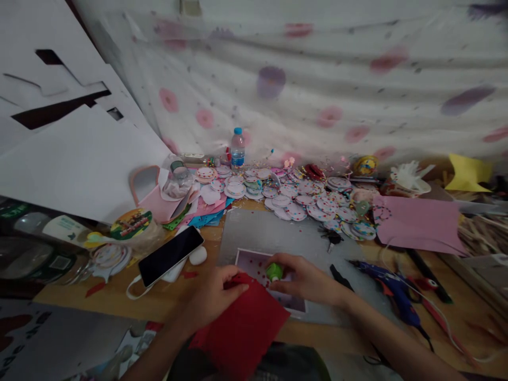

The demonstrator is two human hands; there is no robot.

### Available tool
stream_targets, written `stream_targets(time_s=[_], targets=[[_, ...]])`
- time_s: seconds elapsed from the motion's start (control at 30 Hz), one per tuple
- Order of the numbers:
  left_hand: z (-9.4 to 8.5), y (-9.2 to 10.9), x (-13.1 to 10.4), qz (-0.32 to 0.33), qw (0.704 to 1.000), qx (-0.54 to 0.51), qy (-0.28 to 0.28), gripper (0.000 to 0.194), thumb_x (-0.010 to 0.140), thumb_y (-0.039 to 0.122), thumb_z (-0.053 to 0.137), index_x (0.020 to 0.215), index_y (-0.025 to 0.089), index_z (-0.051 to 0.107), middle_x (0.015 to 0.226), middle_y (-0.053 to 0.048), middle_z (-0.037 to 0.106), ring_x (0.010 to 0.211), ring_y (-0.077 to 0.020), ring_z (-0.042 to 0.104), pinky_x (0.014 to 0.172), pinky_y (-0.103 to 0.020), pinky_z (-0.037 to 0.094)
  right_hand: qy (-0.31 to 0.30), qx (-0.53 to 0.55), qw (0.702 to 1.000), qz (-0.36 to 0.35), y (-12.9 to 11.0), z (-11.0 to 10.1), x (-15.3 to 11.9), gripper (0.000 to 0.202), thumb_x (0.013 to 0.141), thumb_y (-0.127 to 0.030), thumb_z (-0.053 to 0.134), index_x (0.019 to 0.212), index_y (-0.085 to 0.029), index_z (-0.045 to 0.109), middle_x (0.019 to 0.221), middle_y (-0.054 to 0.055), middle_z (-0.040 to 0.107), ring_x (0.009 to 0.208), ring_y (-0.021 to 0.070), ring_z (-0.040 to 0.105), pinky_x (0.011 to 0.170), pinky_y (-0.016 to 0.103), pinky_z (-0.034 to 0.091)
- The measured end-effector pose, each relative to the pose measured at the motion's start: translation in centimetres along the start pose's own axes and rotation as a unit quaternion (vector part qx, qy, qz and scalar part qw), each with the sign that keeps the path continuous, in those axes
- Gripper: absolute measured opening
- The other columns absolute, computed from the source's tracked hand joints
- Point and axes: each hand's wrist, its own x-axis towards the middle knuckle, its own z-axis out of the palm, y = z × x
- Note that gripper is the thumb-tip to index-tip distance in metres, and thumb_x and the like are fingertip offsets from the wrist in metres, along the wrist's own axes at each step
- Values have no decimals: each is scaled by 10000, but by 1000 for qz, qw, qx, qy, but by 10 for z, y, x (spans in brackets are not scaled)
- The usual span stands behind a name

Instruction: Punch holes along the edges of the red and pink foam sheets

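Head view: the left hand (216, 297) is pinching the top edge of the red paper (248, 323) between thumb and fingers, and the paper is hanging toward the person's lap, in front of the table edge. The right hand (304, 278) is holding a small green tool (274, 272) with a pale tip, its thumb and fingers closing around the sides. The tool is sitting above a shallow tray (237, 256), inside which small red dots are lying scattered. The tool and the paper's upper corner are standing near each other; whether they are touching, I cannot tell.

The tray is resting on a grey mat (238, 227), which is covering part of the wooden table (111, 300). Decorated paper discs (296, 211) are lying heaped behind the mat, a water bottle (237, 148) is standing upright behind them, and a dark-screened phone (171, 256) is lying to the left. A blue glue gun (391, 288) is lying to the right, beside a pink sheet (416, 225).
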Motion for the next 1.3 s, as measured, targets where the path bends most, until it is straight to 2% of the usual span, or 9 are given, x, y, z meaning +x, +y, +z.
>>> stream_targets(time_s=[0.17,0.33,0.5,0.63,0.83,0.97,1.1,1.3], targets=[[5,0,-2,13,998,48,27,152,804,260,527,744,158,624,712,-11,647,704,-170,579,604,-230,396,-6,12,1000,-6,-15,-2,-4,268,751,-262,651,1004,-200,588,866,-1,612,763,137,535,697,231,430],[10,10,-4,26,1000,16,7,157,824,223,503,812,177,653,758,-5,676,721,-167,600,622,-233,411,-9,-54,998,-22,-27,1,-9,235,714,-196,648,944,-193,602,872,11,617,779,154,538,689,245,413],[11,19,-4,31,999,-3,12,153,807,173,512,809,182,664,800,-11,696,763,-169,618,665,-233,432,-24,-89,995,-27,-32,0,-10,255,685,-153,615,936,-198,618,899,22,632,810,173,547,720,267,404],[13,20,-1,38,999,-11,25,149,803,170,517,825,177,664,813,-15,695,782,-172,619,696,-236,440,-42,-54,997,-24,-28,-1,-5,265,679,-162,618,941,-199,633,847,-2,622,750,150,533,673,247,406],[18,12,2,38,996,8,80,217,843,295,499,703,170,606,685,-7,621,696,-170,570,616,-237,413,-78,116,989,39,-16,2,2,334,658,-270,708,956,-158,610,725,-35,545,631,103,470,571,210,391],[23,4,2,33,995,-17,97,214,854,325,489,759,177,610,727,-12,633,721,-173,577,624,-239,421,-82,179,979,43,-15,4,5,308,643,-274,735,895,-158,601,696,-49,528,609,87,454,563,200,376],[27,0,5,46,994,-18,95,213,858,325,492,758,175,606,723,-15,626,717,-170,570,629,-239,425,-83,175,980,47,-15,2,5,306,641,-284,740,886,-165,601,700,-47,539,611,87,460,572,200,384],[24,6,8,65,993,-18,95,181,846,282,505,724,183,595,713,-2,630,706,-159,572,628,-225,430,-87,92,990,58,-12,-3,4,319,643,-365,734,868,-163,630,703,-32,574,618,104,489,562,208,396]])
